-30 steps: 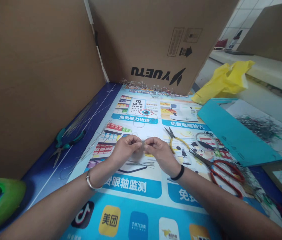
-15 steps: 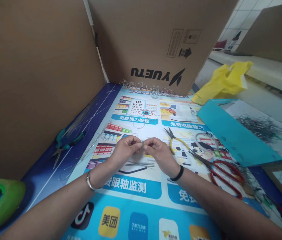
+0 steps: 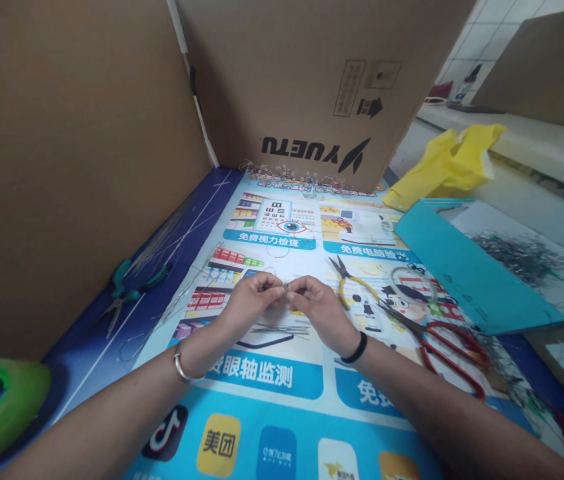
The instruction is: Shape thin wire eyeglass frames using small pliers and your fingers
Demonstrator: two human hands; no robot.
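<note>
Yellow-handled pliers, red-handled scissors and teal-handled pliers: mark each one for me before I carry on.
Yellow-handled pliers [image 3: 345, 274]: head view, on the pivot.
Red-handled scissors [image 3: 417, 327]: head view, near the pivot, where blades meet handles.
Teal-handled pliers [image 3: 119, 292]: head view, on the pivot area.

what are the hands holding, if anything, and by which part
The left hand and right hand pinch a tiny piece at their fingertips; it is too small and covered to tell what, or by which part.

Scissors [image 3: 418, 327] right of probable wires [image 3: 282, 329].
</note>
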